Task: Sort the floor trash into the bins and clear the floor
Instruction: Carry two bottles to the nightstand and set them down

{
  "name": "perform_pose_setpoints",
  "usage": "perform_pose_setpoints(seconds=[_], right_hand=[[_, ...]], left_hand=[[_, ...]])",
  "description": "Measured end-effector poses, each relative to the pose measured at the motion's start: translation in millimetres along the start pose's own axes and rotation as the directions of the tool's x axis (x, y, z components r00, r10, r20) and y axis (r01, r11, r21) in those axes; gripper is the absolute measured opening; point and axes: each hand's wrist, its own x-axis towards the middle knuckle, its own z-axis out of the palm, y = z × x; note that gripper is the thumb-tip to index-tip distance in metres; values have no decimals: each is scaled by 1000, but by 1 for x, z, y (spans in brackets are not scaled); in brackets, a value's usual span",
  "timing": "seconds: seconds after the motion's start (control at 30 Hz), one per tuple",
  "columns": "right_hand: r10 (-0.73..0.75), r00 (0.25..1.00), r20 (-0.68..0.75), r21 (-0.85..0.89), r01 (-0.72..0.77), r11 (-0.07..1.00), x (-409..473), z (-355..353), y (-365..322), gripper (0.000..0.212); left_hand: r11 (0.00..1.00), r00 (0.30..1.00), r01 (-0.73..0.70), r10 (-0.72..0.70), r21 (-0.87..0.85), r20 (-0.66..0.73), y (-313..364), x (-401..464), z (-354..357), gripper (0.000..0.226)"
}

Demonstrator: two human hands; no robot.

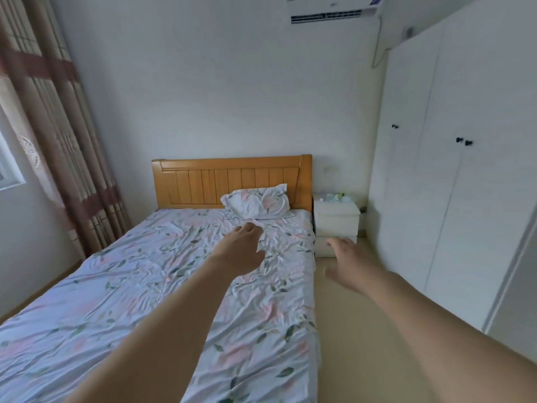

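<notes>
Both hands out front, empty: left hand (pixel 242 251) loose-fingered over the bed (pixel 116 286), right hand (pixel 347 261) spread above the floor (pixel 348 344).

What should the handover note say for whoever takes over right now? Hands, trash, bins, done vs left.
Left hand: open, empty, held out over the bed.
Right hand: open, empty, above the floor strip between bed and wardrobe.
Trash: none visible on the floor shown. Small items sit on the nightstand, too blurred to identify.
Bins: not in view.
Done: cannot tell from this view.
Left: find the bins and check the unseen floor.
</notes>
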Motion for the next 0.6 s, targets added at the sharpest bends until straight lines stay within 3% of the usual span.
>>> perform_pose_setpoints(seconds=[0.27, 0.37, 0.6], right_hand=[[-3, 1000, -12, 20, 4, 1000, 96, -40, 131, 64], [-11, 1000, 5, -17, 11, 1000, 158, -47, 188, 63], [-1, 1000, -14, -52, 1, 999, 317, -102, 290, 65]], left_hand=[[995, 991, -92, 87, 43, 107, 102, 147, 68, 44], [995, 991, -105, 105, -5, 82, 128, 222, 105, 43], [988, 999, -19, 26, -152, 43, 163, 412, 135, 46]])
